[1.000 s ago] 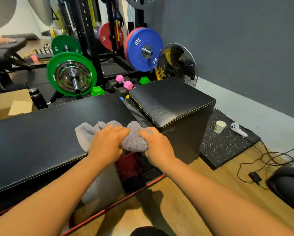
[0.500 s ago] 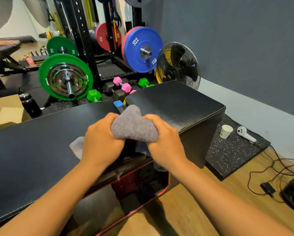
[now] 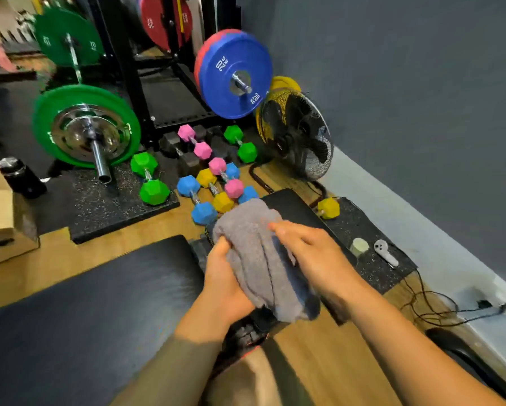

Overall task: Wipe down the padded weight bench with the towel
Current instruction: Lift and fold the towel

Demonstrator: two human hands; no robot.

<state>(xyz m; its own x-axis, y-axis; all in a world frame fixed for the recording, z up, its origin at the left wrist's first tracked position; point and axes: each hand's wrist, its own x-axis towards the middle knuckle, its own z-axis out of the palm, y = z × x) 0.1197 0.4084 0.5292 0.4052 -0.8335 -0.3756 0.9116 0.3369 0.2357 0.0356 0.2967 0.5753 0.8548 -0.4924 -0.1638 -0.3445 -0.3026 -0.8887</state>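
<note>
- A bunched grey terry towel (image 3: 254, 253) was gripped from below by the left hand (image 3: 225, 285) and from above by the right hand (image 3: 313, 256), fingers curled into it.
- It was held over the gap in the smooth black padded bench (image 3: 99, 303).

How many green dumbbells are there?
2. One green dumbbell lies on the speckled mat by the barbell; the other lies beside the fan. More may hide behind the towel.

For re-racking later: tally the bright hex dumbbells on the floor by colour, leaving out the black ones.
Green dumbbells: 2
Pink dumbbells: 2
Blue dumbbells: 2
Yellow dumbbells: 2, one showing a single head
Total: 8
</note>
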